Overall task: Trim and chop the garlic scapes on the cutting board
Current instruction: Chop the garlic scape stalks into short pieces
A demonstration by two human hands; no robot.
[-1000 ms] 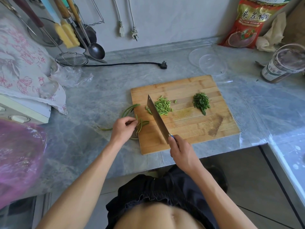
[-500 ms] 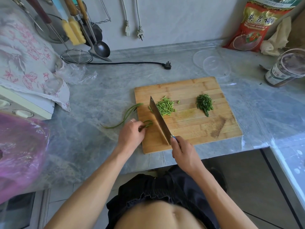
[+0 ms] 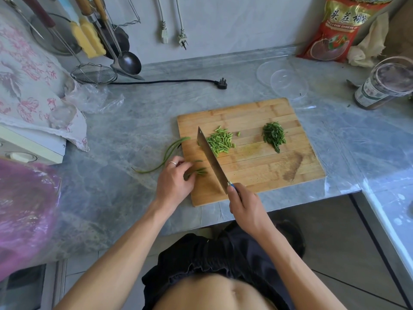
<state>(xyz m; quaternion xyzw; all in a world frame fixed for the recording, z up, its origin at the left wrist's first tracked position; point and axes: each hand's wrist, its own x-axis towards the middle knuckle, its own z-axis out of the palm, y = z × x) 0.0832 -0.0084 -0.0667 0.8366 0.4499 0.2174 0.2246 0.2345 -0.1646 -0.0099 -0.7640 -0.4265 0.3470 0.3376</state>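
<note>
A wooden cutting board [image 3: 257, 166] lies on the grey marble counter. On it sit a pile of light green chopped scape pieces [image 3: 220, 142] and a darker green chopped pile [image 3: 274, 135]. My right hand [image 3: 245, 206] grips the handle of a cleaver [image 3: 211, 159], whose blade stands on the board just left of the light pile. My left hand [image 3: 173, 182] holds a few scape ends [image 3: 197, 171] at the board's left edge. Long uncut scapes [image 3: 166, 155] curve over the counter beyond that hand.
Clear plastic lids [image 3: 288, 82] lie behind the board. A jar [image 3: 384, 86] and a red bag [image 3: 339, 27] stand at the back right. A black plug and cord [image 3: 221, 83], hanging utensils [image 3: 107, 45] and a cloth-covered appliance [image 3: 33, 86] are at the left. The counter's front edge runs just below the board.
My left hand has slid right along the scapes onto the board's left edge, bringing their ends toward the blade. The cleaver has stayed in place beside the light pile.
</note>
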